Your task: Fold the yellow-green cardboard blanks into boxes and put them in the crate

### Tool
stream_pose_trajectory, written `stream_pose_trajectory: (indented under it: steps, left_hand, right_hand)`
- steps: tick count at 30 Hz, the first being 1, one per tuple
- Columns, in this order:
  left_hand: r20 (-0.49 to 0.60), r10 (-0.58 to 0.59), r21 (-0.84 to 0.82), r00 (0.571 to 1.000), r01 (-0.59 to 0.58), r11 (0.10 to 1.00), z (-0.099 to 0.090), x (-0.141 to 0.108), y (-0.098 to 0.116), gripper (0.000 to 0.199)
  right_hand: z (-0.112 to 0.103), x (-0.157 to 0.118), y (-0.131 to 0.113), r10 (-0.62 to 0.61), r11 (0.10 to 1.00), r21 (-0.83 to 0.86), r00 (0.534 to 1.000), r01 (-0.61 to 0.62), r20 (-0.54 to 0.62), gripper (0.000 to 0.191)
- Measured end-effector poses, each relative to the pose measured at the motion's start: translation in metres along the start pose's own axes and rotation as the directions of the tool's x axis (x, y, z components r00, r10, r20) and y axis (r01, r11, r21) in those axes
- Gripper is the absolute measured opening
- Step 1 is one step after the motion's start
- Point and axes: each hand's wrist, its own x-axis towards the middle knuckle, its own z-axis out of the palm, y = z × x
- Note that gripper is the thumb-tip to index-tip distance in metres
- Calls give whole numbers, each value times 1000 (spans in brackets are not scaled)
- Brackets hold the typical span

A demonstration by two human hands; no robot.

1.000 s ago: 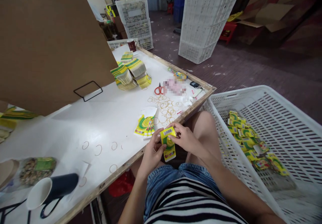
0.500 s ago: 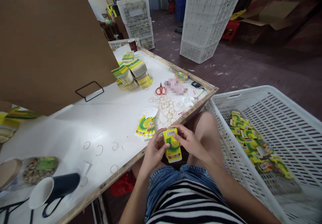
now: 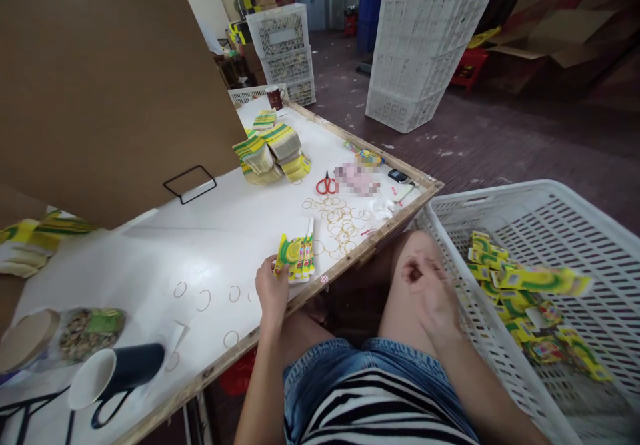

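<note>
At the table's front edge, my left hand (image 3: pixel 273 290) pinches the near left side of a small fanned pile of yellow-green cards (image 3: pixel 295 255). My right hand (image 3: pixel 431 291) is raised over my right thigh near the crate, blurred, its fingers curled loosely, so its grip is unclear. A blurred yellow packet (image 3: pixel 545 279) is over the white crate (image 3: pixel 543 188), apart from my right hand. Several yellow packets (image 3: pixel 515 301) lie inside the crate. Thin rubber bands (image 3: pixel 343 221) are scattered beyond the fanned cards.
On the white table (image 3: pixel 200 258) are red-handled scissors (image 3: pixel 327 185), stacked card bundles (image 3: pixel 275 148), a black wire stand (image 3: pixel 190 185), a dark mug (image 3: pixel 125 368) and a bag of nuts (image 3: pixel 90 331). A large cardboard sheet (image 3: pixel 110 85) rises at the left. Stacked crates (image 3: pixel 420 45) stand behind.
My hands have moved apart. The yellow packet they held has left them, and one is blurred over the crate. My left hand has gone to the fanned cards; my right hand has moved toward the crate.
</note>
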Motion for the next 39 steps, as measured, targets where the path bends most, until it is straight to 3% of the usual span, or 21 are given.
stream_pose_trajectory:
  steps: [2, 4, 7, 9, 10, 11, 15, 19, 22, 24, 27, 32, 35, 37, 39]
  left_hand:
    - [-5, 22, -59, 1000, -22, 998, -8, -12, 7, 20]
    - [0, 73, -145, 997, -73, 987, -16, -28, 18, 20]
    - [75, 217, -374, 973, -174, 911, -22, -57, 36, 18]
    - [129, 272, -477, 954, -180, 860, -21, -74, 45, 15]
    - [149, 290, -519, 946, -175, 837, -20, -80, 48, 14]
    - [169, 302, -555, 938, -162, 816, -18, -84, 50, 14]
    - [340, 326, -664, 882, -21, 748, -11, -84, 47, 26]
    - [569, 352, -735, 743, 267, 624, 0, -73, 38, 47]
    - [658, 376, -728, 652, 424, 538, 10, -71, 37, 47]
    - [650, 363, -740, 667, 450, 499, 14, -73, 40, 46]
    - [618, 287, -761, 732, 465, 452, 18, -75, 44, 48]
    - [537, 147, -799, 831, 445, 404, 22, -74, 43, 45]
    - [469, 99, -813, 878, 385, 436, 23, -74, 41, 41]
    - [449, 82, -794, 890, 356, 493, 22, -75, 43, 39]
    - [450, 99, -764, 887, 326, 557, 20, -74, 45, 38]
  right_hand:
    - [21, -21, 8, 30, 995, -101, 993, -19, 116, 29]
    - [42, -40, 9, -24, 965, -245, 958, 98, 286, 22]
    - [67, -55, 6, -185, 840, -345, 818, 419, 544, 37]
    - [76, -58, 5, -224, 782, -324, 725, 533, 652, 45]
    - [77, -59, 6, -224, 774, -316, 704, 548, 674, 46]
    - [78, -59, 7, -220, 775, -317, 704, 546, 676, 44]
    - [71, -60, 10, -226, 812, -330, 782, 480, 582, 35]
    - [68, -63, 10, -145, 884, -272, 776, 380, 614, 26]
    - [68, -64, 10, -98, 919, -245, 779, 310, 620, 23]
    - [68, -63, 11, -95, 918, -253, 788, 306, 608, 20]
    - [66, -63, 11, -144, 889, -274, 792, 366, 593, 15]
    - [64, -60, 11, -240, 843, -322, 837, 431, 492, 35]
    - [63, -55, 13, -118, 835, -389, 817, 389, 565, 14]
    - [61, -52, 16, -64, 825, -423, 806, 375, 589, 23]
    - [58, -48, 19, -54, 814, -457, 830, 359, 555, 27]
